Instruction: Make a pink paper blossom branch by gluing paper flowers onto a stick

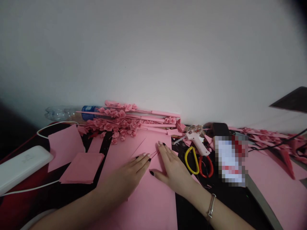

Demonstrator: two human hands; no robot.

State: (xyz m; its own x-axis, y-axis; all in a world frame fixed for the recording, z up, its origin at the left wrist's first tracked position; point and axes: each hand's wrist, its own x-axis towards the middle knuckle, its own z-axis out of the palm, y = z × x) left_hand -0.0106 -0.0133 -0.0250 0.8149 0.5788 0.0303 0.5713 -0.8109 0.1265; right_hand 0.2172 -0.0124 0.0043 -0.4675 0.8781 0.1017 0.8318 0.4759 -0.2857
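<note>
Here both my hands lie flat on the pink sheet point(144, 195) at the near middle of the bench point(72, 191): the left hand point(130, 174) and right hand point(174, 169) rest side by side, fingers spread and pressing, gripping nothing. Their fingertips meet at a thin rolled edge of the paper, so I judge the step to be rolling or creasing the sheet; the next move calls for even pressure from both sides. A stack point(81, 167) of pink squares lies left of it. The only container is a clear bottle point(69, 112) lying on its side by the wall; I can't tell what it holds. Paper roses point(115, 123) lie heaped against it; scissors point(195, 161) and a glue gun point(198, 140) lie just right.
</note>
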